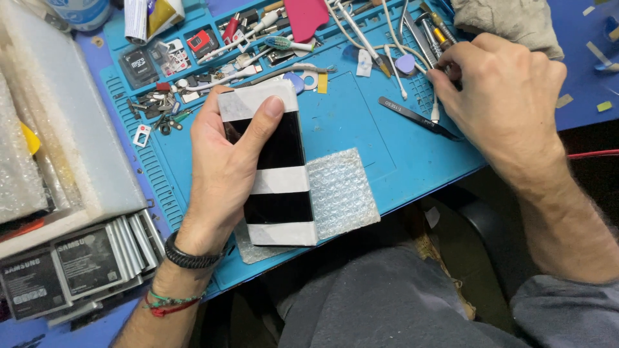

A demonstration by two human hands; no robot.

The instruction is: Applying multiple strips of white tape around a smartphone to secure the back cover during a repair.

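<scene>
Your left hand (225,161) clamps the taped black panel (274,164) steady, thumb across its face, while your right hand (500,90) pinches among the tools (419,26) beyond it.

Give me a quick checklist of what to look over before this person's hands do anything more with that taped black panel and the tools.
1. Left hand has a firm hold on the taped black panel: ok, thumb across its face, fingers behind.
2. Panel supported from below: ok, its lower end rests over the bubble wrap sheet on the blue mat.
3. Right hand has a tool in its grasp: cannot tell, the fingertips are among the tools at the mat's top edge.
4. Black tweezers within reach: ok, lying loose beside the right hand.
5. Tape strips intact: ok, three pale bands visible across the panel.
</scene>
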